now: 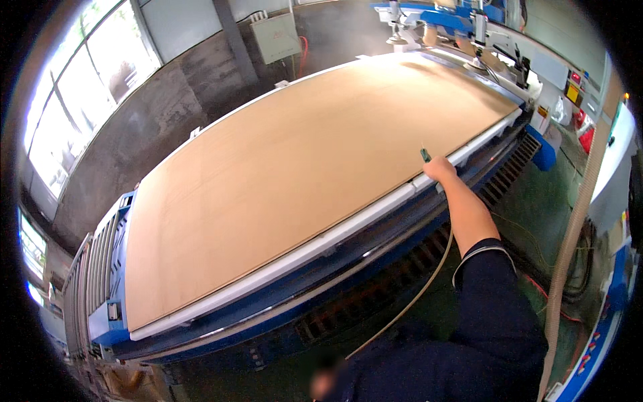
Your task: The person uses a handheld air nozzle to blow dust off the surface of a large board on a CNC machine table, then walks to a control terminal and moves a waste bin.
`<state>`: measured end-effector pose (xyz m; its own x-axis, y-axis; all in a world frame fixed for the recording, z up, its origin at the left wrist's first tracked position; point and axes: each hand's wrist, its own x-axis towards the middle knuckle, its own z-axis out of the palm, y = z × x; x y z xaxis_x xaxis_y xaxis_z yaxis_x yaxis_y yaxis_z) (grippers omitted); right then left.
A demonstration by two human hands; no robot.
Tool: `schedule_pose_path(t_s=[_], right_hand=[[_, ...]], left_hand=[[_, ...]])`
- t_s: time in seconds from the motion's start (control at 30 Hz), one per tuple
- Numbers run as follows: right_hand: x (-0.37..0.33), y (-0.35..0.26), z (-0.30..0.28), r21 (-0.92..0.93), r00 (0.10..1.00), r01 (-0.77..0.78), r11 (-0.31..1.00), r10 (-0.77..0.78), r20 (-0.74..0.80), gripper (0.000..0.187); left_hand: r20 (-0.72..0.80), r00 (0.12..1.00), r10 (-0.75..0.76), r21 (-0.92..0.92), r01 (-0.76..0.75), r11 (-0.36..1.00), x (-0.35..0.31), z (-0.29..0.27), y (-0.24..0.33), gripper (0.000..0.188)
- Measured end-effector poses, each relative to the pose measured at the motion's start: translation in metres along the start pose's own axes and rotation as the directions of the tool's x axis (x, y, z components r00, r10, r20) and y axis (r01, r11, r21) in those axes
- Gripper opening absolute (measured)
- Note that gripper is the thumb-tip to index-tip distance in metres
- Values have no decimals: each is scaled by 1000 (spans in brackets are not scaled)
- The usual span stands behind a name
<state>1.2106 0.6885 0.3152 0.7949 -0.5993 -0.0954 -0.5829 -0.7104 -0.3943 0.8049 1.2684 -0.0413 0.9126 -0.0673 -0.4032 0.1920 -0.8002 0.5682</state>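
My right hand (439, 169) reaches forward over the near edge of a long table and is closed around a green air blow gun (425, 155). Its thin nozzle points away from me, above a large flat brown board (288, 181). A thin yellowish hose (429, 285) runs from below that hand down to the lower edge. The board covers most of the tabletop, and its surface looks smooth and bare. I cannot see my left hand; a skin-coloured patch at the lower edge is too blurred to make out.
White strips (288, 286) edge the blue machine table (268, 321). Blue machine heads (445, 23) stand at its far right end, with rollers (100, 275) at the left. A thick ribbed hose (577, 228) hangs at my right. A grey box (276, 39) is on the back wall.
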Motion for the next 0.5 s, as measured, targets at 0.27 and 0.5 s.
schedule_pose_path(t_s=[0.27,0.5], right_hand=[[60,85,-50,-39,997,-82,996,82,-11,39],[83,154,-85,74,980,-169,983,176,-92,44]], left_hand=[[85,988,-130,-43,134,990,-21,6,122,22],[130,989,-76,-24,80,996,-10,1,155,24]])
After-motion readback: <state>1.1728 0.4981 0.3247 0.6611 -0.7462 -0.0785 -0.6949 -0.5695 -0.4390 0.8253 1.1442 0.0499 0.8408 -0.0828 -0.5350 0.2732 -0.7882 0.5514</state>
